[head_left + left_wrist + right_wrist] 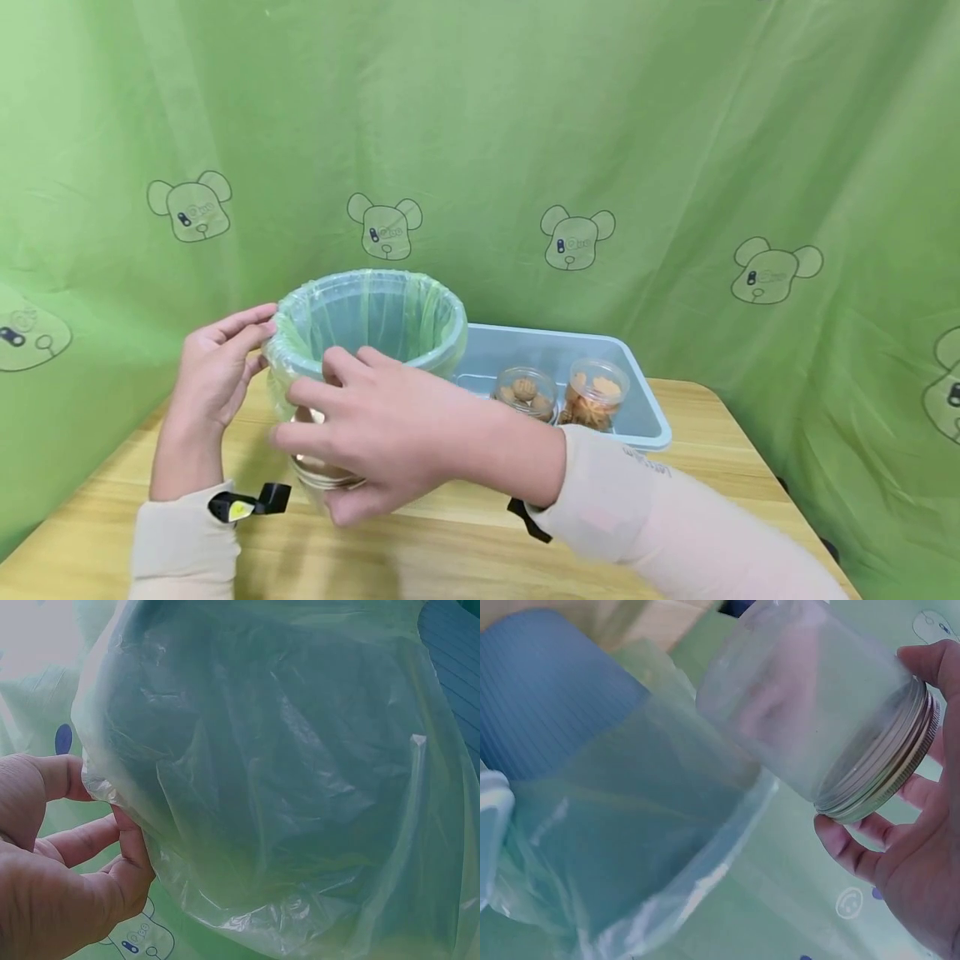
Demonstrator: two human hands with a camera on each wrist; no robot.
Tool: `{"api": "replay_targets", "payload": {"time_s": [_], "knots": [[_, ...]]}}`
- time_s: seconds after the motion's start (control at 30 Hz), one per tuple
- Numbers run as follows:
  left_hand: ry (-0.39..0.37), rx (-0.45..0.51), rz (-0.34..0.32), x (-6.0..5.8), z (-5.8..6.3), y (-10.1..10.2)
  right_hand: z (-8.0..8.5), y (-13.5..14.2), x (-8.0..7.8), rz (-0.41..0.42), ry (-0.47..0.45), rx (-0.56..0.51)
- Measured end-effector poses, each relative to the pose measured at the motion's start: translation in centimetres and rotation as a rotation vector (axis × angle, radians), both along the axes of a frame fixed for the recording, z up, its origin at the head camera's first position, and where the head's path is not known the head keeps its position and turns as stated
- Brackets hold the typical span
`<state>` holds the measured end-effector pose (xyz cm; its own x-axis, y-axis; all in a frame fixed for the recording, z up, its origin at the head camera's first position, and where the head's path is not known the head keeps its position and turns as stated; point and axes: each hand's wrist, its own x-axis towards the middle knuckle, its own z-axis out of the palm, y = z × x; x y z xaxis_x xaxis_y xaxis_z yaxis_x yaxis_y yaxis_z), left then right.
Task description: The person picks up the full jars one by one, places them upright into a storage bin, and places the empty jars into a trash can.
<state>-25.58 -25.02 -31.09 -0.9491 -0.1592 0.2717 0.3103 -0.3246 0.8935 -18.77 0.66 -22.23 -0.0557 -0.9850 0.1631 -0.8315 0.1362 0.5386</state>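
Observation:
A blue ribbed trash bin (547, 690), lined with a translucent green trash bag (255, 780), stands on the table. My left hand (217, 367) pinches the bag at the bin's left rim, thumb and fingers on either side of the edge. In front of the bin, my right hand (390, 417) grips a clear jar (780, 697) by its metal screw lid (885, 757). The right wrist view shows the jar tilted, with no contents visible inside. From the head view, the hand hides most of the jar.
Behind and right of the bin, a light blue tray (630, 375) holds an open jar of round brown cookies (525, 390) and another jar of orange-brown snacks (596, 396). The wooden table (480, 542) extends forward. A green curtain (480, 125) hangs around it.

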Motion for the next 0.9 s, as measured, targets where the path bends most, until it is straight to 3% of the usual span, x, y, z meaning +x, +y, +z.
{"api": "replay_targets", "payload": {"time_s": [0.37, 0.53, 0.7, 0.9], "knots": [[0.009, 0.007, -0.003, 0.1, 0.0, -0.1, 4.4, 0.0, -1.1, 0.011, -0.066, -0.067], [0.006, -0.003, 0.012, 0.0, 0.0, 0.0, 5.9, 0.3, -2.0, 0.002, -0.166, -0.126], [0.009, -0.010, 0.014, 0.0, -0.1, 0.0, 6.9, 0.5, -3.0, -0.053, -0.207, -0.148], [0.005, -0.029, 0.019, 0.0, -0.1, 0.2, 6.9, 0.6, -4.5, -0.097, -0.206, -0.170]]}}
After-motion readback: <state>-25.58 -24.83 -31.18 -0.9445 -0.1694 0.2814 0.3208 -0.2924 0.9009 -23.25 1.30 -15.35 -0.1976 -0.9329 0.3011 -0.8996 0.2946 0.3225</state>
